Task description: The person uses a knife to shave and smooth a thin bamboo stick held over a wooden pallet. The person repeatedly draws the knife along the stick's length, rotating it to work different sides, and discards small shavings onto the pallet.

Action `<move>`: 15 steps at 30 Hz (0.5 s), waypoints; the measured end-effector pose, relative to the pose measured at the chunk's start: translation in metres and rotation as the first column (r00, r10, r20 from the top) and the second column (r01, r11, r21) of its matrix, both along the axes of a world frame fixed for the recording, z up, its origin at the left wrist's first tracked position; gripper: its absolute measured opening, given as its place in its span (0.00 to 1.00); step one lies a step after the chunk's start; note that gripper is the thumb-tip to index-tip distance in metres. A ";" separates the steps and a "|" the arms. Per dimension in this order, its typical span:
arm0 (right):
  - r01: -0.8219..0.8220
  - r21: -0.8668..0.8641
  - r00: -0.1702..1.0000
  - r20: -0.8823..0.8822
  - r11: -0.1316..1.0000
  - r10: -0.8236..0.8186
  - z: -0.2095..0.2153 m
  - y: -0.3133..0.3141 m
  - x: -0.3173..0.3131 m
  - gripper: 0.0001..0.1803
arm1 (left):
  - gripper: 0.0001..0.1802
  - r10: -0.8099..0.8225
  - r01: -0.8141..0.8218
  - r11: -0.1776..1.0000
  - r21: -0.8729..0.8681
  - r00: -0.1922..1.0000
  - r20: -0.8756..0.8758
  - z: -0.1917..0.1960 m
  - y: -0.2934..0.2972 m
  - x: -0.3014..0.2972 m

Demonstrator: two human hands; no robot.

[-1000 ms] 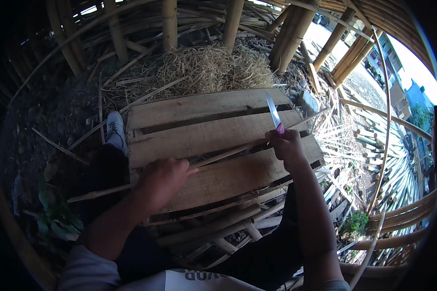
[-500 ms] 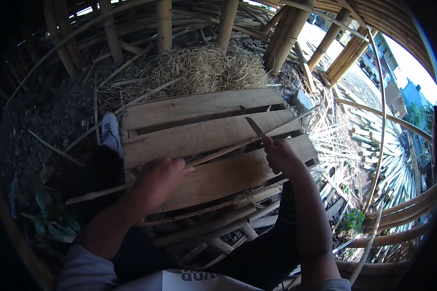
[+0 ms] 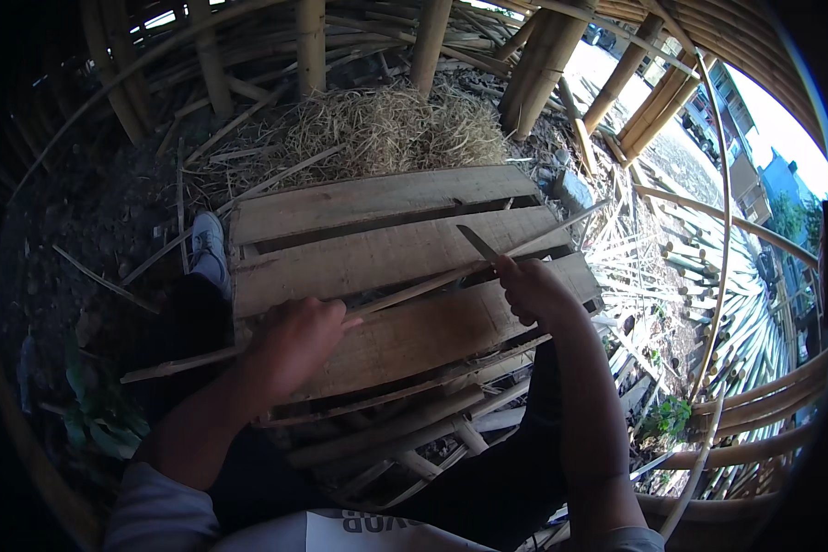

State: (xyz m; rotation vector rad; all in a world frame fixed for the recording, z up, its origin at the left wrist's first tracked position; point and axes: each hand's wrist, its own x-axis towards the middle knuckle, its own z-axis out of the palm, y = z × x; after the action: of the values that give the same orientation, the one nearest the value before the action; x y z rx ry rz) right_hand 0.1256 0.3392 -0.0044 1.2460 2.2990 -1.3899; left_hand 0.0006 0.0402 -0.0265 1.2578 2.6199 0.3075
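Observation:
A long, thin bamboo strip [image 3: 414, 293] slants over the wooden slatted table [image 3: 391, 253], from the lower left up past the table's right edge. My left hand [image 3: 302, 339] is closed around its lower part, with the strip's end jutting out beyond my wrist. On the right, my right hand [image 3: 532, 291] grips a knife [image 3: 477, 241] whose dark blade points up and to the left. The blade's base lies at the strip, close to my right fingers. The knife's handle is hidden inside that hand.
Dry shavings [image 3: 386, 133] are heaped behind the table. Bamboo posts [image 3: 311, 51] stand at the back. Cut bamboo poles [image 3: 741, 313] lie in sunlight on the right. My shoe [image 3: 209, 241] is beside the table's left edge, and loose strips litter the ground.
The knife blade has tilted further left. My left hand and the strip have shifted slightly left; my right hand stays nearly in place.

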 end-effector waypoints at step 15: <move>0.135 -0.111 0.970 -0.186 0.985 -0.154 0.001 0.016 0.002 0.27 | 0.27 -0.019 0.016 0.999 0.039 0.998 0.064 0.005 0.003 -0.009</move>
State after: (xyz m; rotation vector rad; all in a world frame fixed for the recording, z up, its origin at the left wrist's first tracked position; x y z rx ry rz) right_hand 0.1274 0.3555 -0.0036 1.3248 2.2674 -1.7227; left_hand -0.0086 0.0428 -0.0215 1.2606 2.5589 0.3906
